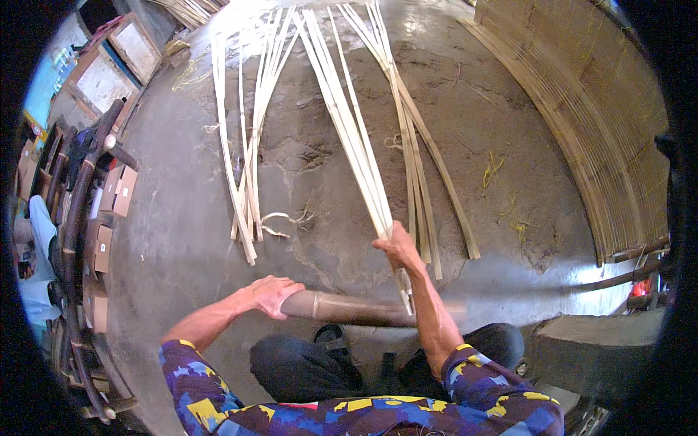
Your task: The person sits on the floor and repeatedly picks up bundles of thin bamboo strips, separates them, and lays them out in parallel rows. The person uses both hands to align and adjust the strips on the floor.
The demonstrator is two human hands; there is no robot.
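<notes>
My left hand point(273, 296) grips the left end of a thick bamboo pole point(349, 308), which lies crosswise just in front of my knees. My right hand point(398, 245) is closed round the near end of a bundle of long pale bamboo strips point(345, 131) that stretches away over the floor. Below that fist, a narrow piece with a greyish tip point(406, 292) sticks out along my wrist; whether it is a tool or strip ends I cannot tell. My right forearm crosses over the pole and hides part of it. The pole's right end is blurred.
Loose bamboo strips lie on the floor to the left point(251, 145) and right point(418, 152). A slatted bamboo mat point(582, 109) rises along the right side. At left stand a bamboo-pole frame point(76, 211) and cardboard boxes point(118, 190). A grey block point(596, 345) sits near my right knee.
</notes>
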